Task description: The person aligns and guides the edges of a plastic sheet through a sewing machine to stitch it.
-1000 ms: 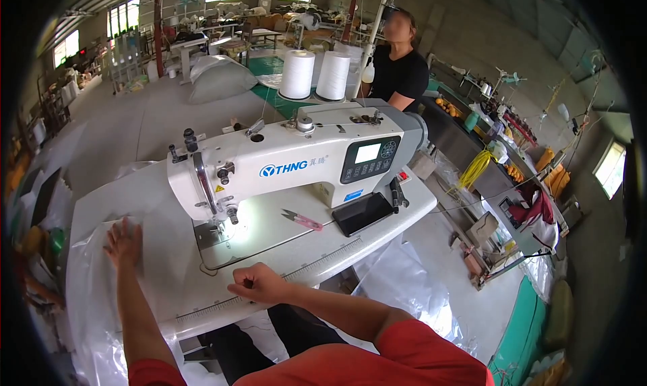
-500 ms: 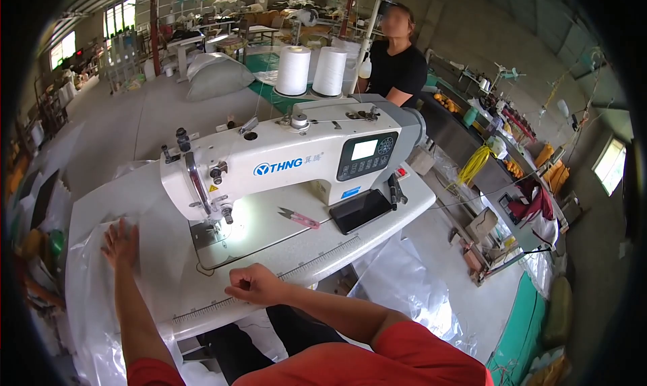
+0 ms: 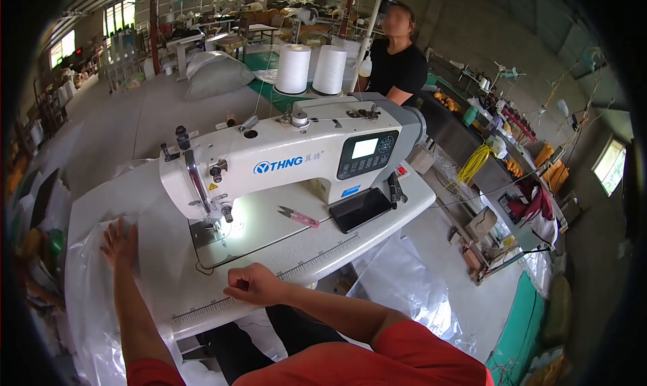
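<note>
My left hand [image 3: 121,246] lies flat with fingers spread at the left end of the sewing table [image 3: 162,278], on a clear plastic sheet [image 3: 91,285] that hangs over the edge. My right hand [image 3: 255,284] is curled into a loose fist by the table's front edge, beside the printed ruler; nothing shows in it. The white sewing machine [image 3: 269,150] stands in front of me, its lamp lighting the needle plate [image 3: 216,241]. Pink-handled thread snips [image 3: 300,216] and a black phone [image 3: 362,211] lie to the right of the needle area.
Two white thread cones [image 3: 294,69] stand behind the machine. Further back is a person in a black shirt [image 3: 397,66]. Plastic sheeting [image 3: 404,285] covers the floor at right, near a cluttered bench. A stuffed sack [image 3: 219,76] sits on the floor behind.
</note>
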The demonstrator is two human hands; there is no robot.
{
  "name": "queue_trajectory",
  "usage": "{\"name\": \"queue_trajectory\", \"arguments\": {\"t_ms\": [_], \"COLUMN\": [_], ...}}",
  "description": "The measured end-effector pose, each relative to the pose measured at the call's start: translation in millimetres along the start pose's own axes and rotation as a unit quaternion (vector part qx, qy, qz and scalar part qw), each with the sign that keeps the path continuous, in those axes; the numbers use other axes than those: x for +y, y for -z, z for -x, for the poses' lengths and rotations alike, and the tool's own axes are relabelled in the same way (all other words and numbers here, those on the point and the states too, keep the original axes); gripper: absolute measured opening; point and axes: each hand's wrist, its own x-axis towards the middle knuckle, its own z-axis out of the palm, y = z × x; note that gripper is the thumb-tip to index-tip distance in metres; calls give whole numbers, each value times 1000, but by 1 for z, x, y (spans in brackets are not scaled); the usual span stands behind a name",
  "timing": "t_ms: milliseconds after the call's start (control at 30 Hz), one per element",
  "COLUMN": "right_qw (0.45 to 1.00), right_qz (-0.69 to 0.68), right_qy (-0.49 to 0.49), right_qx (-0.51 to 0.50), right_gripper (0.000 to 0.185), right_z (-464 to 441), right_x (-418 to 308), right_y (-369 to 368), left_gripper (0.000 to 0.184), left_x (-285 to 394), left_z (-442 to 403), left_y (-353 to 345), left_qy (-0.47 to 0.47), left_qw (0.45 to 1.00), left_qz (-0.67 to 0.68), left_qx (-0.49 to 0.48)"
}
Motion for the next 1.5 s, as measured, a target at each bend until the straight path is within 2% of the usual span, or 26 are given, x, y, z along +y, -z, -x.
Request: {"name": "queue_trajectory", "arguments": {"t_ms": [267, 667, 1100, 1300, 1367, 1400, 1433, 1467, 1500], "right_qw": [1000, 999, 999, 999, 993, 995, 995, 998, 977], "right_qz": [11, 40, 41, 27, -61, -51, -80, -29, -144], "right_qy": [-25, 1, -17, -24, 3, 64, 49, 41, 17], "right_qx": [-10, 4, -7, -29, -98, -54, -21, 24, 154], "right_gripper": [23, 19, 18, 15, 16, 9, 8, 13, 18], "right_z": [0, 0, 0, 7, 22, 33, 48, 62, 86], "right_x": [-1, 4, -1, -11, -32, -35, -41, -48, -43], "right_y": [0, -3, -2, 6, 28, 47, 79, 120, 162], "left_gripper": [59, 59, 59, 59, 59, 59, 59, 59, 59], "left_x": [2, -1, 0, 0, -1, -1, -1, -1, 0], "left_z": [0, 1, -1, -4, -4, -5, -6, -7, -5], "left_y": [2, -1, 0, 0, 0, -1, -4, -5, -3], "left_qy": [0, -11, -3, -4, -3, -4, -5, -6, -9], "left_qw": [1000, 1000, 1000, 1000, 1000, 1000, 1000, 999, 999], "left_qz": [-8, 0, -13, -16, -15, -16, -25, -34, -32], "left_qx": [-4, 1, -13, -5, -7, -8, -4, 2, 1]}}
